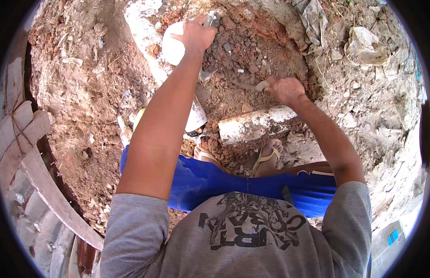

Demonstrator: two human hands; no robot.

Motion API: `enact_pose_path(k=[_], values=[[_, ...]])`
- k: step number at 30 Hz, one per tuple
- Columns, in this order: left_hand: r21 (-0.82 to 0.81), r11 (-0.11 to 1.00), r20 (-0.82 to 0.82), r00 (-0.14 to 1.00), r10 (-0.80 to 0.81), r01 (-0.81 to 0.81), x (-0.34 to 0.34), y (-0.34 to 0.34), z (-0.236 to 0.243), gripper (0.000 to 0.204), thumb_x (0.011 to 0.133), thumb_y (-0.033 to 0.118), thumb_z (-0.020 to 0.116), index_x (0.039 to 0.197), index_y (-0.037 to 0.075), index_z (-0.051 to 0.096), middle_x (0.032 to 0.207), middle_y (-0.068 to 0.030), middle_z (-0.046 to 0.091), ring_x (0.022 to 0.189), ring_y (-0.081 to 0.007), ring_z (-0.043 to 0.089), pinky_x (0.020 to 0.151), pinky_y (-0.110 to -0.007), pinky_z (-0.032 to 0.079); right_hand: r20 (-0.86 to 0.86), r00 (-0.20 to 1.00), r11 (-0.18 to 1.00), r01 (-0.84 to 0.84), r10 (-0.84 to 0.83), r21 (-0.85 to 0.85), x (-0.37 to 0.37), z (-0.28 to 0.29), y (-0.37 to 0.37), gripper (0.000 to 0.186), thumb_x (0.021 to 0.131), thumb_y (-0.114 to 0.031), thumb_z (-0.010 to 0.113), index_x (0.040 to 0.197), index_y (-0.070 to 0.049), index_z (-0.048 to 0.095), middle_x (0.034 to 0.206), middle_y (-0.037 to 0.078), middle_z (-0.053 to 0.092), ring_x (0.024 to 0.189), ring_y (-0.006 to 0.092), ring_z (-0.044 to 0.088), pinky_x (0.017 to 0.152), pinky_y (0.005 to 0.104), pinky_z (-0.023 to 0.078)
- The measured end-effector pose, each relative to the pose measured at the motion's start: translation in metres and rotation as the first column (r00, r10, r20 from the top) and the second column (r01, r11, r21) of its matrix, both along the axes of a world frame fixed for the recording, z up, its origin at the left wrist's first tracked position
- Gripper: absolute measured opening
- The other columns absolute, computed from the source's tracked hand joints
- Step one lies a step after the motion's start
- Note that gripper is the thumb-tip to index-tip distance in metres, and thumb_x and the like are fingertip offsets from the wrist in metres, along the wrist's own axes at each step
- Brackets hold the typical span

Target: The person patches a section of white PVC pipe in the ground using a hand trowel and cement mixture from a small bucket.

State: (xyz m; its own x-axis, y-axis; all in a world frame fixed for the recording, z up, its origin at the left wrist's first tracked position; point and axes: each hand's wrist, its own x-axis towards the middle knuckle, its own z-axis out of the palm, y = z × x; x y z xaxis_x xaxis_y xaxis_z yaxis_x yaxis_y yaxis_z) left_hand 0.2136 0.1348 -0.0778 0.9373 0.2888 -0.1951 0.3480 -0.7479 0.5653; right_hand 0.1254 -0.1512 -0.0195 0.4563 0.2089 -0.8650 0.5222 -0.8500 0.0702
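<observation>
My left hand [196, 34] is at the far side of a dug hollow, beside a white rounded piece [172, 45]. Its thumb stretches over that piece, while the fingers close around a dark grey object [211, 19] whose kind I cannot make out. On the right, my right hand [285, 90] grips a pale-ended tool [262, 86] low over loose soil; its far part is smeared by motion. A dirt-covered white pipe [252, 125] lies between my feet and the hollow. Another white pipe end [195, 118] shows beside my left forearm, which hides part of it.
Broken reddish soil [233, 51] and stones fill the hollow. Torn plastic sheeting [367, 46] lies on the ground at the far right. Wooden boards [52, 194] tied together edge the left side. My sandalled feet [268, 155] stand close to the near pipe.
</observation>
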Motion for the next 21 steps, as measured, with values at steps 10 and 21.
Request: enact_pose_path(k=[10,21], values=[[0.044,0.999,-0.014,1.0,-0.011,0.012,0.001,0.0,0.003,0.062,0.074,0.033,0.065,0.137,0.028,0.061,0.141,-0.002,0.059,0.148,-0.0257,0.03,0.111,-0.077,-0.004,-0.145,0.986,0.969,-0.05,0.087,0.243,-0.036,0.011,0.037,0.036,0.102,-0.038,0.047,0.128,-0.016,0.06,0.102,0.01,0.071,0.094,0.0243,0.07,0.085,0.0406,0.057],[0.081,0.997,-0.05,0.999,-0.004,0.008,-0.003,0.007,0.005,0.064,0.076,0.03,0.062,0.141,0.03,0.057,0.142,0.0009,0.058,0.149,-0.025,0.028,0.113,-0.076,-0.004,0.127,0.991,0.984,0.025,-0.047,0.174,-0.009,0.047,0.018,0.04,0.103,-0.045,0.042,0.123,-0.014,0.06,0.093,0.013,0.069,0.089,0.0231,0.07,0.081,0.0393,0.058]])
